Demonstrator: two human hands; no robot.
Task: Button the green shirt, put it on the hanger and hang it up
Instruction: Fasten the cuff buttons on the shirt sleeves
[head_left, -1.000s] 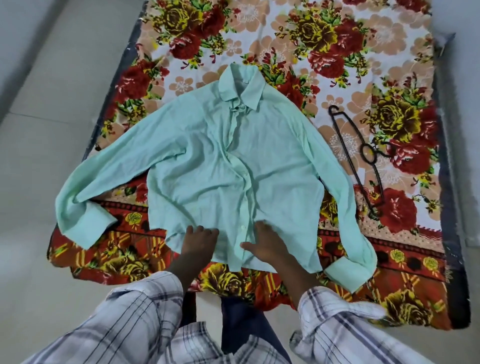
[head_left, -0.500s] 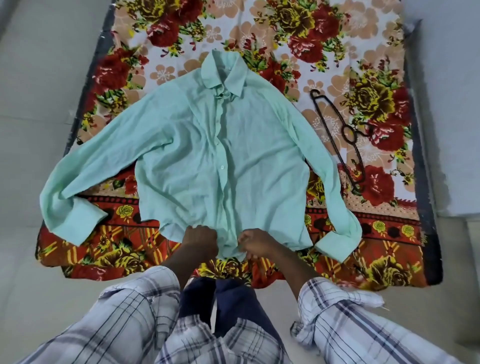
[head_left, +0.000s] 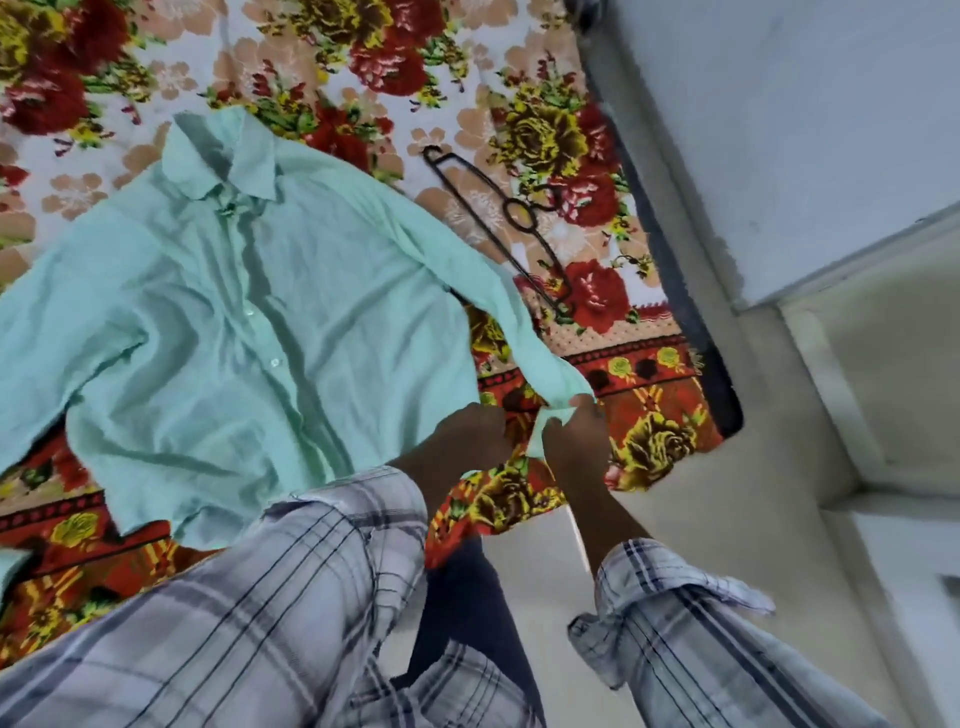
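The green shirt (head_left: 218, 332) lies flat, front up, on a floral bedsheet (head_left: 561, 124), collar toward the far end, its front placket closed with small white buttons showing. Its right sleeve runs down to the cuff (head_left: 558, 410). My left hand (head_left: 467, 441) and my right hand (head_left: 574, 441) both pinch that cuff just above the sheet's near edge. A black hanger (head_left: 519, 218) lies on the sheet to the right of the shirt, untouched.
The bed's dark edge (head_left: 670, 270) runs along the right, with a pale wall and tiled floor (head_left: 779, 467) beyond it. My plaid sleeves fill the bottom of the view.
Both hands left the shirt's bottom hem and moved right to the right sleeve cuff, which they now pinch. The view swung right and tilted.
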